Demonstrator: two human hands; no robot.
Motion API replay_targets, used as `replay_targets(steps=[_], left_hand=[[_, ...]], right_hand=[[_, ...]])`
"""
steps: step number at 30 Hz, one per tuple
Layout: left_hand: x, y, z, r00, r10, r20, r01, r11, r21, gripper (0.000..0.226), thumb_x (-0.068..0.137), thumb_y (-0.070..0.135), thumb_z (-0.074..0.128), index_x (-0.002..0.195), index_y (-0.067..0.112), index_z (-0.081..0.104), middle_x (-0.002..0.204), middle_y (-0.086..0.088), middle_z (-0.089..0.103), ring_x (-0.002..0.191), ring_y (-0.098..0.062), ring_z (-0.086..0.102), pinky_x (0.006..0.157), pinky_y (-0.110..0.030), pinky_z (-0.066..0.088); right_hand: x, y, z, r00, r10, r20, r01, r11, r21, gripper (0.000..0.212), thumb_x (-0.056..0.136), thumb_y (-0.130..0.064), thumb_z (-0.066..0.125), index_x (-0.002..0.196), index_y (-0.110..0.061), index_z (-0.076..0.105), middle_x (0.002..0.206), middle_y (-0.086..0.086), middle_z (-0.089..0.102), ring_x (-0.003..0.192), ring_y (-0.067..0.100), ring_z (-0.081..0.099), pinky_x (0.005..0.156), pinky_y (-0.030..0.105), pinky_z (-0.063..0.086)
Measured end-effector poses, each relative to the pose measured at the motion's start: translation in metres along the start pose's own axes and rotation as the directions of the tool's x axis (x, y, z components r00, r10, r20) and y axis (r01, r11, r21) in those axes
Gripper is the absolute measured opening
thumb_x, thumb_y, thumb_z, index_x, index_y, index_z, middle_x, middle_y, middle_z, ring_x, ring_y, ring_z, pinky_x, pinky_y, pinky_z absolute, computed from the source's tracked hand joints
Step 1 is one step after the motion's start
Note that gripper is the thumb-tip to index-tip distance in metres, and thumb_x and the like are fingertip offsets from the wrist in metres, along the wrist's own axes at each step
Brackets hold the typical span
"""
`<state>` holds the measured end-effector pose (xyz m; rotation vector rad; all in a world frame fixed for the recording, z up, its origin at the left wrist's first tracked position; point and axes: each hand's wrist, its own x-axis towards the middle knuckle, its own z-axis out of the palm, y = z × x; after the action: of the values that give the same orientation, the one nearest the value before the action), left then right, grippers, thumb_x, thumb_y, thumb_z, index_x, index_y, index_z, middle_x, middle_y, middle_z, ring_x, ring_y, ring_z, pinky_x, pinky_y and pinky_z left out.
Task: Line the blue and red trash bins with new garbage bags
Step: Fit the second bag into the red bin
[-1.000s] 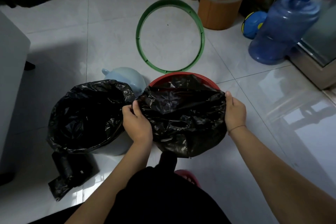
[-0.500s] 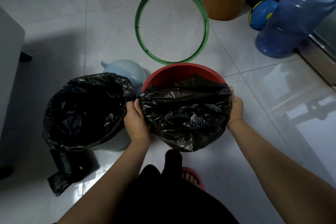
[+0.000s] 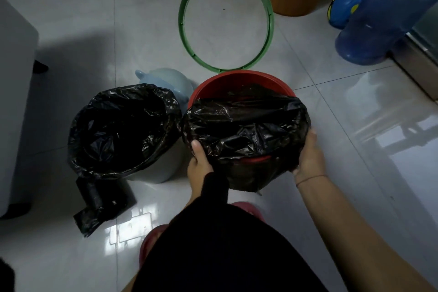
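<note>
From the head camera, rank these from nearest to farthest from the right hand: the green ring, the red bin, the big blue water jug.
From the right hand:
1. Red bin, directly beside it.
2. Green ring, on the floor beyond the bin.
3. Blue water jug, far right corner.

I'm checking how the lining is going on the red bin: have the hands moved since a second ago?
Yes. Both the left hand and right hand have slid toward the person along the red bin, pulling the black bag down over its near rim.

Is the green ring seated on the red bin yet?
No, the green ring lies flat on the floor beyond the red bin.
</note>
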<state>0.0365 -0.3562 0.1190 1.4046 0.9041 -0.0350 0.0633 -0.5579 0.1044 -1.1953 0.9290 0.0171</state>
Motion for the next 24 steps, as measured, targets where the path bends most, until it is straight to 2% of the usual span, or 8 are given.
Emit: replay_targets(steps=[4, 7, 9, 11, 14, 18, 21, 24], left_hand=[[0.010, -0.005, -0.007, 0.993, 0.066, -0.093, -0.058, 0.995, 0.083, 0.050, 0.097, 0.053, 0.034, 0.075, 0.015, 0.058, 0.068, 0.007, 0.055, 0.061, -0.003, 0.049, 0.045, -0.007, 0.033], [0.024, -0.012, -0.007, 0.984, 0.130, -0.124, -0.116, 0.986, 0.117, 0.049, 0.094, 0.059, 0.037, 0.068, 0.024, 0.060, 0.074, 0.004, 0.063, 0.075, -0.018, 0.061, 0.070, -0.022, 0.040], [0.032, -0.021, -0.005, 0.977, 0.169, -0.128, -0.152, 0.979, 0.135, 0.051, 0.091, 0.063, 0.037, 0.062, 0.029, 0.062, 0.072, 0.008, 0.065, 0.080, -0.018, 0.064, 0.070, -0.027, 0.040], [0.037, -0.024, -0.006, 0.977, 0.181, -0.109, -0.165, 0.976, 0.143, 0.054, 0.087, 0.066, 0.036, 0.059, 0.032, 0.066, 0.070, 0.007, 0.067, 0.077, -0.016, 0.065, 0.070, -0.028, 0.044], [0.041, -0.018, -0.012, 0.977, 0.198, -0.082, -0.181, 0.966, 0.184, 0.057, 0.094, 0.060, 0.031, 0.070, 0.020, 0.065, 0.076, -0.002, 0.068, 0.084, -0.026, 0.066, 0.069, -0.030, 0.047], [0.029, 0.002, -0.024, 0.987, 0.147, -0.066, -0.133, 0.974, 0.183, 0.066, 0.097, 0.058, 0.023, 0.131, 0.009, 0.050, 0.133, -0.011, 0.055, 0.125, -0.028, 0.048, 0.090, -0.023, 0.030], [0.008, 0.022, -0.025, 0.942, 0.329, -0.070, -0.304, 0.922, 0.238, 0.058, 0.098, 0.051, 0.026, 0.137, 0.009, 0.037, 0.138, -0.010, 0.047, 0.121, -0.020, 0.046, 0.089, -0.022, 0.028], [-0.007, 0.050, -0.019, 0.809, 0.587, -0.033, -0.568, 0.796, 0.209, 0.054, 0.098, 0.045, 0.036, 0.137, 0.008, 0.035, 0.136, -0.006, 0.041, 0.122, -0.015, 0.045, 0.096, -0.022, 0.034]], right_hand=[[-0.003, 0.014, 0.006, 0.993, -0.067, -0.100, 0.058, 0.995, -0.086, 0.064, 0.095, -0.058, 0.033, 0.127, -0.009, 0.058, 0.120, 0.011, 0.061, 0.099, 0.024, 0.058, 0.083, 0.030, 0.046], [0.003, 0.017, 0.012, 0.992, -0.098, -0.074, 0.091, 0.991, -0.096, 0.070, 0.092, -0.064, 0.030, 0.128, -0.011, 0.058, 0.121, 0.008, 0.062, 0.093, 0.017, 0.055, 0.082, 0.026, 0.043], [0.008, 0.013, 0.015, 0.995, -0.085, -0.057, 0.075, 0.983, -0.168, 0.070, 0.091, -0.066, 0.029, 0.121, -0.012, 0.063, 0.112, 0.007, 0.061, 0.096, 0.020, 0.055, 0.084, 0.026, 0.042], [0.014, 0.011, 0.016, 0.997, -0.076, -0.029, 0.067, 0.972, -0.226, 0.062, 0.090, -0.068, 0.029, 0.093, -0.020, 0.069, 0.102, 0.008, 0.064, 0.094, 0.022, 0.056, 0.086, 0.031, 0.044], [0.020, 0.007, 0.013, 0.996, -0.089, 0.018, 0.090, 0.957, -0.277, 0.045, 0.091, -0.066, 0.031, 0.075, -0.035, 0.060, 0.099, 0.009, 0.066, 0.095, 0.024, 0.057, 0.092, 0.038, 0.047], [0.025, -0.001, 0.002, 0.993, -0.095, 0.070, 0.111, 0.954, -0.277, 0.069, 0.091, -0.068, 0.023, 0.123, -0.020, 0.062, 0.132, 0.013, 0.058, 0.121, 0.027, 0.053, 0.107, 0.038, 0.039], [0.028, -0.026, -0.002, 0.966, -0.231, 0.118, 0.252, 0.944, -0.215, 0.073, 0.091, -0.067, 0.020, 0.122, -0.013, 0.059, 0.124, 0.009, 0.061, 0.121, 0.025, 0.054, 0.105, 0.036, 0.041], [0.030, -0.067, 0.005, 0.875, -0.449, 0.181, 0.483, 0.837, -0.258, 0.073, 0.083, -0.070, 0.027, 0.116, -0.011, 0.055, 0.115, 0.004, 0.057, 0.107, 0.016, 0.054, 0.100, 0.037, 0.043]])
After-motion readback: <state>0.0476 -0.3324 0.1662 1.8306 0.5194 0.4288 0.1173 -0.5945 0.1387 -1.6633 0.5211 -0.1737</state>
